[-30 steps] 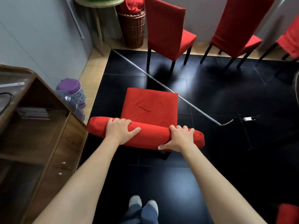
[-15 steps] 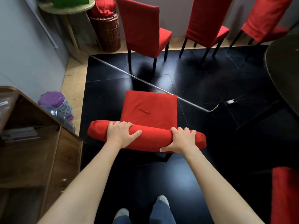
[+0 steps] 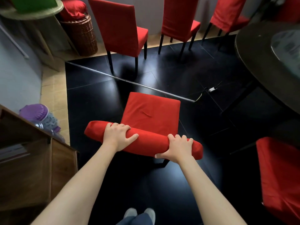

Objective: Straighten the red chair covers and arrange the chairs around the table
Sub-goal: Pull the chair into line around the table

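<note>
1. My left hand [image 3: 117,135] and right hand [image 3: 178,147]: fingers curled over the padded, cloth-covered top of the chair [image 3: 151,117], gripping it.
2. Seat: square, red fabric, one small crease.
3. Table [image 3: 259,65]: round, dark, to the right.
4. Basket [image 3: 81,36]: woven wicker, far left.

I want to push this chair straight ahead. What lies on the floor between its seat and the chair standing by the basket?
In the head view, a thin metal rod crosses the black floor between the held chair and the far chair.
</note>
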Action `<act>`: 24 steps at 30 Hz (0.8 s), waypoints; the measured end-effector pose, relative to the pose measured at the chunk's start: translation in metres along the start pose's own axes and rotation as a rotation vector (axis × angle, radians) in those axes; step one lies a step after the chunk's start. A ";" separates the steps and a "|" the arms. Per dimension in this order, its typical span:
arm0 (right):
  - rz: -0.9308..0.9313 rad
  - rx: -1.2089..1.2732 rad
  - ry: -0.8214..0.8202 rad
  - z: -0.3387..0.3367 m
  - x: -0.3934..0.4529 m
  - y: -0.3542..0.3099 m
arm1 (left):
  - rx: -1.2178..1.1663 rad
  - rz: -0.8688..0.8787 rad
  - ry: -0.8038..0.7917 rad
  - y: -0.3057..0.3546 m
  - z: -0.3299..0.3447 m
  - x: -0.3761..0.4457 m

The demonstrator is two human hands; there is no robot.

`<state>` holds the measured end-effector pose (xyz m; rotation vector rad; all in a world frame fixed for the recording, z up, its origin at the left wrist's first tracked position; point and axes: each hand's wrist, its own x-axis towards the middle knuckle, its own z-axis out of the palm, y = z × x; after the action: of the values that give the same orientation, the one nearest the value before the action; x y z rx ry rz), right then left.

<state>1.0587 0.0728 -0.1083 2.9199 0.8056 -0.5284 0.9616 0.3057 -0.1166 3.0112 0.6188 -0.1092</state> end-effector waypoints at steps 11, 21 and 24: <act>-0.092 0.047 0.000 -0.003 0.009 0.010 | -0.025 0.007 0.097 0.003 0.001 0.002; -0.105 0.047 -0.049 -0.021 0.041 0.031 | -0.023 -0.004 0.129 0.022 0.003 0.032; -0.096 0.027 -0.070 -0.029 0.057 0.043 | -0.002 -0.012 0.113 0.033 0.002 0.048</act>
<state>1.1352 0.0677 -0.1012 2.8800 0.9397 -0.6497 1.0182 0.2937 -0.1212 3.0288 0.6464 0.0607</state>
